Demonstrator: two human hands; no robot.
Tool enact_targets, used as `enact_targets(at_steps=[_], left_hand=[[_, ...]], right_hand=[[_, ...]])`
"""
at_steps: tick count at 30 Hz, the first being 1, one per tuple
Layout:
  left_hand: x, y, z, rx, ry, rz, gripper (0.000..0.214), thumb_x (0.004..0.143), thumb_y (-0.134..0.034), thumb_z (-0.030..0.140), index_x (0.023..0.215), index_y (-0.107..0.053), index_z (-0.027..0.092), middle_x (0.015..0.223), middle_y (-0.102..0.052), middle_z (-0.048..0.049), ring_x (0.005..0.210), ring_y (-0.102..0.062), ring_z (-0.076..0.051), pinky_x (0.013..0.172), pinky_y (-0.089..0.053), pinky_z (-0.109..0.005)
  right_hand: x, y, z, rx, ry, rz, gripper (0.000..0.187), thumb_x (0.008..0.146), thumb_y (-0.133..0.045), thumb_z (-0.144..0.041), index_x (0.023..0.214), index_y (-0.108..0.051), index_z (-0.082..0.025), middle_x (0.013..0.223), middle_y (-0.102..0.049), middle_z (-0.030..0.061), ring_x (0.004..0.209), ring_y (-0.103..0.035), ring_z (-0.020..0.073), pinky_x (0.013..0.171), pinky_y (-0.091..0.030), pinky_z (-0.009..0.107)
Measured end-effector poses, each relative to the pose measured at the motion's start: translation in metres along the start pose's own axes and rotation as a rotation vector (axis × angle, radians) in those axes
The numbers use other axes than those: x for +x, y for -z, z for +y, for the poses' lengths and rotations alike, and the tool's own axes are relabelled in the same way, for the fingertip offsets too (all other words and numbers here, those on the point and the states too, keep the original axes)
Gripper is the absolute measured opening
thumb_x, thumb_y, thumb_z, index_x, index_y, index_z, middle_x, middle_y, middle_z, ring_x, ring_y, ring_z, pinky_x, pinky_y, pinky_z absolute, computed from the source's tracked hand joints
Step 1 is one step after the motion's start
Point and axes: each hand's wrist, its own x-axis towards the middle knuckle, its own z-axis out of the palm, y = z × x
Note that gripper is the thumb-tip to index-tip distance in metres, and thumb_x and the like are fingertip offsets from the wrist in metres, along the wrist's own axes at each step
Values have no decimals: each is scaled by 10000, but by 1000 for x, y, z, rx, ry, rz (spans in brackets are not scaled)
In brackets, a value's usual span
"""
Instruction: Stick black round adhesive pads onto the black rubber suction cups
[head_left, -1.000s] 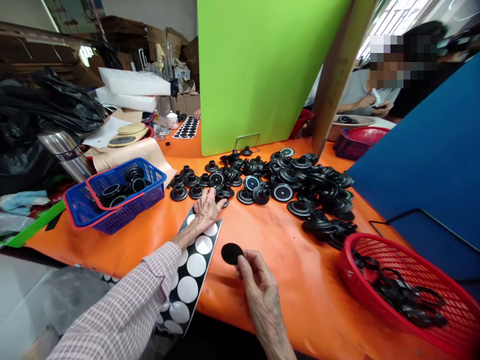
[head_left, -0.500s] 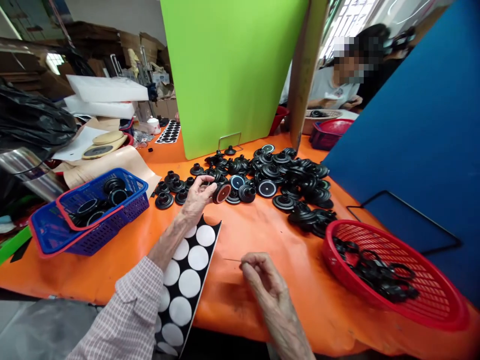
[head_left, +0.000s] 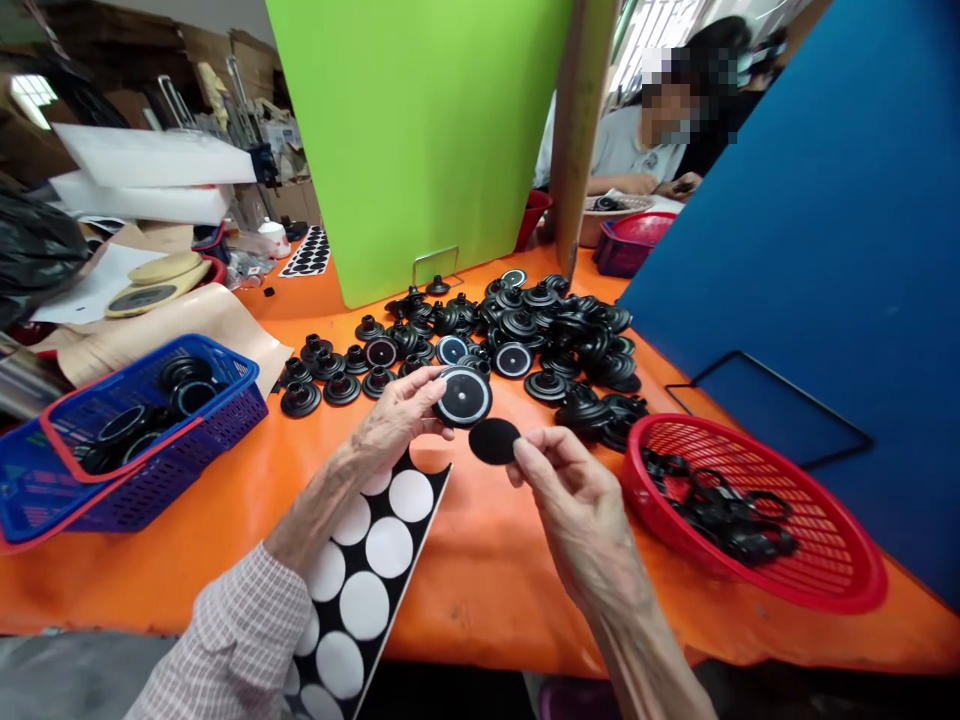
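My left hand (head_left: 405, 415) grips a round black plastic part (head_left: 463, 397) by its edge, its flat face with a pale ring turned toward me. Pinched between thumb and fingers of my right hand (head_left: 574, 490) is a thin black disc (head_left: 493, 441), held just below and to the right of that part; a narrow gap seems to lie between them. Under my left forearm lies a black sheet with white round stickers (head_left: 365, 605), partly hidden by the arm. Beyond my hands spreads a heap of similar black parts (head_left: 517, 322).
At right stands a red basket (head_left: 847, 500) with black rings inside. A blue basket (head_left: 217, 440) holding black parts is at left. Green (head_left: 420, 130) and blue boards (head_left: 787, 260) rise behind and to the right. Another person (head_left: 637, 150) sits beyond them.
My left hand has brought a part nearer from the heap and turned its ringed face up. My right hand has risen toward it, the disc now seen face-on rather than edge-on.
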Motion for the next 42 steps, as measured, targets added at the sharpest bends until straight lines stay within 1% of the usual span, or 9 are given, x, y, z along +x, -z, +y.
enact_targets(at_steps=[4,7,10,14,19,23,28,36,42], left_hand=[[-4,-4,-7,21,24,-36,387,819,-645,349,1151,-629,151,1043,-660,-93,730,-616,-129,650,-545,-284],[-8,-6,-11,7,62,-62,409,770,-673,260,1167,-639,169,1105,-648,-92,765,-628,-137,677,-556,-287],[-10,-6,-15,8,70,-88,427,744,-683,221,1168,-656,181,1143,-639,-92,776,-630,-138,695,-565,-295],[-12,-8,-18,-1,76,-87,456,738,-688,218,1192,-653,185,1179,-629,-99,803,-648,-158,705,-572,-311],[-13,-10,-20,4,79,-102,477,730,-706,229,1202,-652,190,1161,-648,-95,852,-665,-183,714,-567,-302],[-12,-9,-24,12,86,-126,505,740,-705,250,1237,-633,200,1096,-679,-84,819,-676,-176,737,-567,-313],[-12,-10,-26,28,95,-118,506,735,-693,233,1237,-637,192,995,-710,-69,763,-675,-161,737,-569,-311],[-12,-10,-28,-1,76,-146,440,787,-696,243,1225,-653,222,1058,-706,-67,833,-680,-168,787,-576,-317],[-12,-10,-30,-23,82,-154,429,798,-692,242,1224,-654,217,1042,-712,-68,862,-682,-181,813,-578,-339]], right_hand=[[13,-4,6,40,35,64,281,762,-682,-462,734,-583,-201,690,-518,-25,660,-472,116,633,-396,240],[17,-6,12,-23,92,133,294,736,-686,-471,686,-598,-195,836,-554,15,788,-524,148,716,-434,267],[16,-8,17,-36,85,156,303,749,-663,-484,701,-628,-187,955,-571,50,872,-548,176,762,-456,293],[13,-9,20,-12,66,167,279,776,-643,-461,727,-639,-186,925,-574,37,863,-561,171,782,-463,300],[12,-9,21,-61,76,185,250,781,-640,-431,749,-645,-183,922,-582,39,868,-557,175,768,-459,299],[11,-9,21,-103,63,200,262,779,-635,-443,748,-647,-183,909,-591,43,861,-558,181,742,-458,299],[12,-9,22,-113,56,206,271,775,-626,-452,738,-642,-185,889,-588,42,857,-553,180,737,-456,292],[12,-9,29,-8,75,226,236,784,-643,-420,751,-651,-186,907,-592,32,861,-566,173,788,-460,306],[13,-10,31,-34,92,235,223,784,-648,-407,744,-654,-187,902,-592,34,868,-568,179,801,-461,316]])
